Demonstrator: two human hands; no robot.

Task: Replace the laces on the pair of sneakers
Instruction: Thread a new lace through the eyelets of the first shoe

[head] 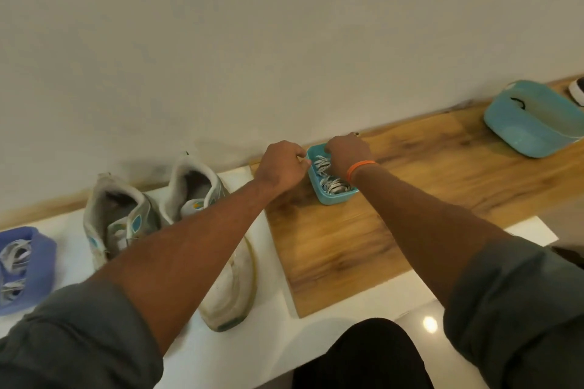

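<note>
Two worn white sneakers [177,230] unlaced; both hands [316,164] curled, gripping teal tray [335,197].

I log a wood board [363,240] lying on a white surface [373,300] against a pale wall [252,25]. Far right on the board I see a large teal tub [518,133], tipped, with a small dark mark inside. Just beyond it, at the frame edge, a dark shoe [577,92] with white sole, mostly cut off. An orange band [360,168] sits on one wrist.
</note>
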